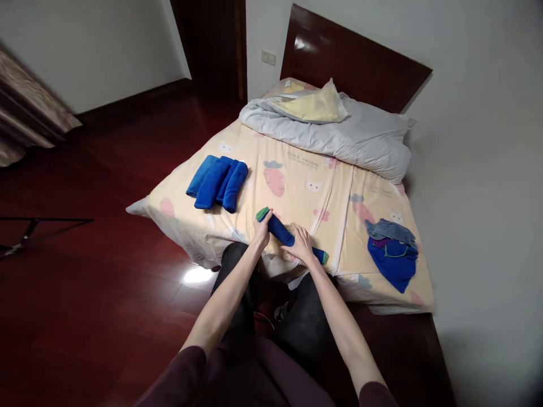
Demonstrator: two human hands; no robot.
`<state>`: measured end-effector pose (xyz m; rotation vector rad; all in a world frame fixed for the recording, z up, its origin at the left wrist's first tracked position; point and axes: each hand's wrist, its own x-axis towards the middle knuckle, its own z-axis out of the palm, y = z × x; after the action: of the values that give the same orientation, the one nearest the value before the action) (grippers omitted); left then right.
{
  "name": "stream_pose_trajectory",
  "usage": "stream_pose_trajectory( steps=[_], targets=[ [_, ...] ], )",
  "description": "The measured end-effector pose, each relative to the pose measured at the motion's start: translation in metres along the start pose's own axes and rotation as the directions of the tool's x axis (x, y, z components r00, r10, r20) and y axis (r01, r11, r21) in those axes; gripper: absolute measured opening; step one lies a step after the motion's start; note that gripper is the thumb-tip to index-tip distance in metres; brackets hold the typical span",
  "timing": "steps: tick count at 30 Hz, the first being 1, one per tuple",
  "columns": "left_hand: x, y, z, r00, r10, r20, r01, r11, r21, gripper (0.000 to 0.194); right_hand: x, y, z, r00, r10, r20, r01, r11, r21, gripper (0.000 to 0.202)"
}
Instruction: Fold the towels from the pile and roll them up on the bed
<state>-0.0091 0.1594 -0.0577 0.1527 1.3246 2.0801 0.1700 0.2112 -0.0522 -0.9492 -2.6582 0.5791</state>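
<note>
A blue towel with green edging (pixel 280 229), rolled into a long tube, lies slantwise at the front of the bed (pixel 292 186). My left hand (pixel 262 228) is closed around its far left end, near the green edge. Farther along the roll, my right hand (pixel 300 244) wraps over it, and the roll's other green-edged end sticks out past the wrist. To the left, several rolled blue towels (pixel 214 182) lie side by side on the sheet. A loose heap of blue and grey-blue cloths (pixel 392 254) lies at the right of the bed.
A grey quilt (pixel 377 135) and a pale yellow pillow (pixel 318 107) are bunched below the dark headboard (pixel 348 56). A thin black stand (pixel 29 229) is on the red wooden floor (pixel 114 226) at the left. A curtain (pixel 29 107) hangs beyond it.
</note>
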Motion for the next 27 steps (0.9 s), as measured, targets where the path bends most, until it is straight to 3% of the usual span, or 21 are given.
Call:
stream_pose_trajectory(
  steps=[2,4,7,9,11,14,16,18,22,24,27],
  targets=[
    [-0.009,0.014,0.018,0.987,0.092,0.129,-0.097,0.995,0.031,0.037,0.027,-0.03,0.0,0.995,-0.026,-0.095,0.031,0.998,0.056,0.094],
    [-0.019,0.031,0.034,0.955,0.189,0.228,-0.207,0.976,0.06,0.037,0.051,-0.053,-0.004,0.987,0.013,-0.162,0.005,0.994,0.112,0.079],
    [-0.027,0.057,0.049,0.891,0.288,0.351,-0.337,0.938,0.087,0.035,0.071,-0.069,-0.018,0.969,0.125,-0.215,-0.079,0.975,0.209,0.052],
    [-0.029,0.069,0.05,0.867,0.305,0.393,-0.36,0.93,0.074,0.044,0.074,-0.071,-0.033,0.952,0.179,-0.247,-0.115,0.961,0.252,0.045],
    [-0.032,0.073,0.041,0.865,0.287,0.411,-0.323,0.946,0.019,0.059,0.072,-0.073,-0.051,0.934,0.209,-0.291,-0.128,0.954,0.272,0.044],
    [-0.044,0.06,0.019,0.858,0.171,0.484,-0.167,0.985,-0.053,0.072,0.068,-0.083,-0.077,0.884,0.248,-0.396,-0.13,0.944,0.302,0.043],
    [-0.056,0.045,0.005,0.832,0.07,0.55,-0.086,0.996,0.002,0.073,0.069,-0.095,-0.09,0.844,0.269,-0.464,-0.117,0.937,0.33,0.042],
    [-0.067,0.032,-0.004,0.818,0.024,0.574,-0.097,0.991,0.096,0.078,0.074,-0.111,-0.096,0.816,0.271,-0.511,-0.078,0.927,0.367,0.042],
    [-0.07,0.025,-0.012,0.897,0.117,0.425,-0.224,0.951,0.212,0.08,0.095,-0.144,-0.09,0.785,0.27,-0.558,0.007,0.896,0.444,0.048],
    [-0.059,0.031,-0.017,0.934,0.133,0.333,-0.232,0.933,0.277,0.069,0.109,-0.162,-0.081,0.782,0.27,-0.562,0.029,0.885,0.465,0.051],
    [-0.03,0.041,-0.035,0.939,0.099,0.328,-0.226,0.9,0.374,0.051,0.132,-0.192,-0.071,0.806,0.212,-0.552,0.104,0.868,0.485,0.052]
  ],
)
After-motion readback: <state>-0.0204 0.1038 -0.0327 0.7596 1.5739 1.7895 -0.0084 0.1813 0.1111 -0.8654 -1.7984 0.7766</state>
